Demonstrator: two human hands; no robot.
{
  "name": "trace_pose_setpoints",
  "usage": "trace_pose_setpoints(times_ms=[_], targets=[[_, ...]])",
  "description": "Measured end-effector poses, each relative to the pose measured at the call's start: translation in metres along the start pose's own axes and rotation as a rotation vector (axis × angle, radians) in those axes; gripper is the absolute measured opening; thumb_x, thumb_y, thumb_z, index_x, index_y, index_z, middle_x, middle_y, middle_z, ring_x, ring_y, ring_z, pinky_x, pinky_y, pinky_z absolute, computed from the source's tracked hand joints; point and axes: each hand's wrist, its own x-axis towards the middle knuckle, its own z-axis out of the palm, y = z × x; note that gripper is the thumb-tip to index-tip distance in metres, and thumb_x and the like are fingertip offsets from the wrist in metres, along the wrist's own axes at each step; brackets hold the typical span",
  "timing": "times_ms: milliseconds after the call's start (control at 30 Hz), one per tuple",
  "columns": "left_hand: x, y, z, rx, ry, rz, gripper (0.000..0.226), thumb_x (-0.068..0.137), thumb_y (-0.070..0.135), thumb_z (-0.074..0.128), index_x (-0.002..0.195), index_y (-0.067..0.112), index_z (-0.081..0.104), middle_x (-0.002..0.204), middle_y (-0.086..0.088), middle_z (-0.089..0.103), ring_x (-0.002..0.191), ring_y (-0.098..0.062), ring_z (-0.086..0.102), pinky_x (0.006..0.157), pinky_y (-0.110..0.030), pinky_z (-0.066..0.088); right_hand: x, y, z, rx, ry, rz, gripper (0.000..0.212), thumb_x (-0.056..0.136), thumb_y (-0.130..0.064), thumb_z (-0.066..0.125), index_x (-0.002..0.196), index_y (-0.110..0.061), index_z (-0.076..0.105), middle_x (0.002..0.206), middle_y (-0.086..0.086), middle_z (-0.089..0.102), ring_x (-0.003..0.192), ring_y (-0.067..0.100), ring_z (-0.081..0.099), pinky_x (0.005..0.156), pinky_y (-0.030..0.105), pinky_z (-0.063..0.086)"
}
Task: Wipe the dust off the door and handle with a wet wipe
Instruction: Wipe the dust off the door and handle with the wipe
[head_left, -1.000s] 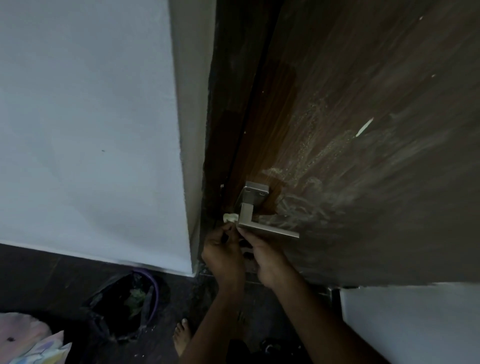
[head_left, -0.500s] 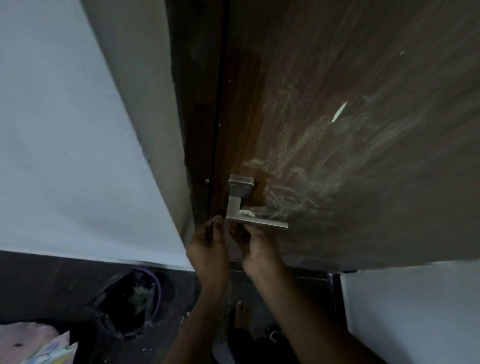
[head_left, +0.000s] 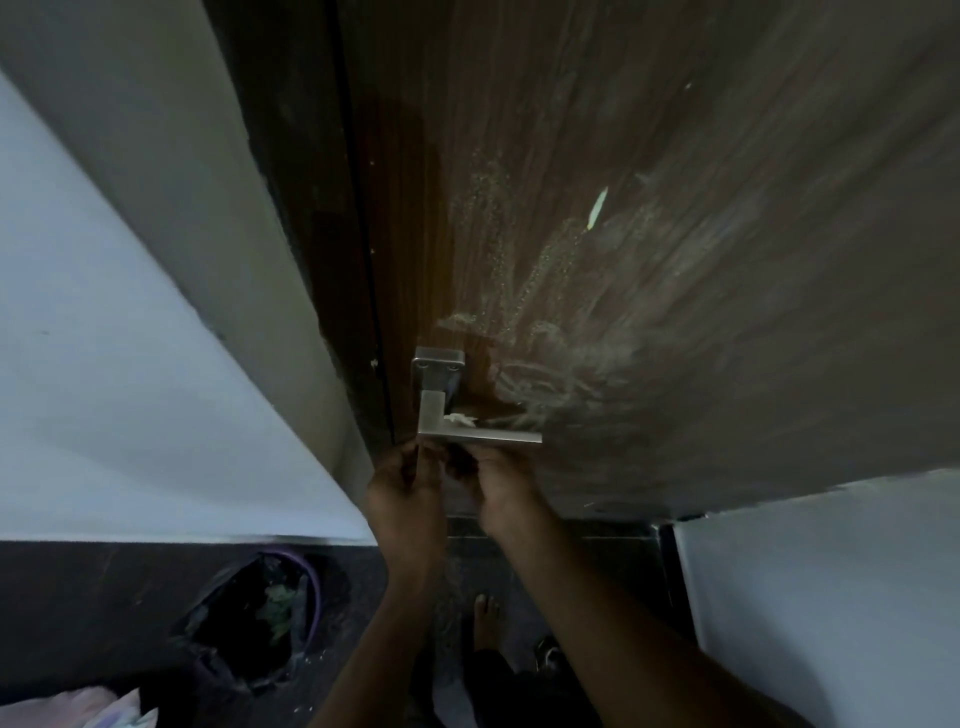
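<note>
The wet wipe (head_left: 461, 417) has gone from the lever's left end to behind the handle (head_left: 470, 435). Our left hand (head_left: 405, 491) and right hand (head_left: 501, 480) curl beneath it; we can't tell what they hold. Dust streaks still cover the door (head_left: 649, 260), so most wiping remains.

Bare forearms, no sleeves; hands (head_left: 447, 488) ungloved; bare foot (head_left: 485, 621)

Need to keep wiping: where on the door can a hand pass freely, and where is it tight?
Free: the door face right of and above the handle, dust-streaked. Tight: under the lever, where the left hand and right hand crowd, and the strip between handle and frame.
</note>
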Motion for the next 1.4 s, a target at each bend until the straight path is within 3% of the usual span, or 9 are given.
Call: trace_pose_setpoints(times_ms=[133,300,433,633,733,867,1000,1233,1400], targets=[[-0.002,-0.001,-0.002,0.009,-0.003,0.028,0.022,0.095,0.022,0.062,0.079,0.036,0.071,0.069,0.034,0.067,0.073,0.023,0.06,0.057,0.0,0.042,0.005,-0.006,-0.023,0.018,0.092,0.014,0.009,0.091,-0.009,0.065,0.083,-0.01,0.07,0.067,0.001,0.073,0.059,0.01,0.067,0.049,0.021,0.052],[-0.008,-0.005,0.007,0.02,-0.122,0.078,0.017,0.096,0.021,0.063,0.089,0.031,0.075,0.085,0.014,0.075,0.084,-0.004,0.069,0.08,-0.03,0.056,0.001,-0.021,-0.074,0.283,0.193,-0.151,0.002,0.085,-0.006,0.072,0.083,-0.005,0.072,0.066,0.005,0.074,0.057,0.01,0.069,0.05,0.02,0.056],[-0.015,-0.004,0.011,-0.005,-0.124,0.077,0.016,0.096,0.02,0.063,0.098,0.025,0.077,0.092,0.008,0.078,0.088,-0.012,0.072,0.084,-0.038,0.06,0.003,-0.01,-0.047,0.209,0.149,-0.052,0.006,0.089,0.001,0.065,0.085,-0.003,0.068,0.062,0.004,0.075,0.053,0.011,0.071,0.049,0.023,0.059],[-0.011,-0.005,0.003,0.066,-0.207,0.133,0.017,0.098,0.022,0.06,0.102,0.027,0.076,0.094,0.01,0.077,0.088,-0.005,0.071,0.077,-0.02,0.054,-0.006,-0.03,-0.05,0.223,0.072,-0.117,0.005,0.081,-0.005,0.077,0.079,-0.01,0.077,0.081,0.007,0.078,0.07,0.017,0.076,0.059,0.027,0.061],[-0.01,-0.009,0.003,0.14,-0.314,0.168,0.018,0.098,0.015,0.061,0.104,0.025,0.075,0.096,0.01,0.076,0.086,-0.004,0.07,0.075,-0.014,0.052,-0.01,-0.038,-0.067,0.198,0.095,-0.201,0.012,0.079,-0.008,0.079,0.069,-0.014,0.08,0.075,0.006,0.077,0.069,0.014,0.075,0.06,0.028,0.061],[-0.013,-0.007,0.008,0.204,-0.465,0.323,0.024,0.097,0.01,0.061,0.107,0.028,0.072,0.098,0.015,0.073,0.088,0.01,0.067,0.079,-0.006,0.048,-0.004,-0.028,-0.062,0.233,0.229,-0.116,0.008,0.084,0.001,0.072,0.091,0.001,0.068,0.079,0.013,0.071,0.054,0.013,0.07,0.052,0.025,0.061],[-0.012,-0.005,0.015,0.259,-0.517,0.334,0.024,0.098,0.008,0.058,0.112,0.022,0.072,0.108,0.007,0.073,0.093,-0.006,0.069,0.082,-0.023,0.054,-0.012,-0.042,-0.067,0.191,0.228,-0.133,0.015,0.081,0.001,0.076,0.094,0.002,0.068,0.073,0.011,0.076,0.058,0.015,0.072,0.053,0.026,0.061],[-0.025,0.019,0.023,0.308,-0.722,0.314,0.027,0.099,0.017,0.06,0.105,0.042,0.068,0.104,0.019,0.072,0.092,0.007,0.066,0.075,-0.006,0.048,-0.035,-0.068,-0.093,0.278,0.312,-0.352,0.01,0.078,0.006,0.077,0.084,0.008,0.07,0.083,0.022,0.074,0.066,0.026,0.074,0.06,0.037,0.064],[-0.041,0.035,0.016,0.301,-0.825,0.372,0.03,0.099,0.01,0.056,0.105,0.036,0.072,0.068,0.014,0.072,0.063,0.003,0.067,0.058,-0.011,0.048,-0.043,-0.069,-0.066,0.242,0.332,-0.344,0.012,0.078,0.011,0.074,0.076,0.001,0.07,0.083,0.02,0.073,0.061,0.023,0.073,0.059,0.032,0.062]])
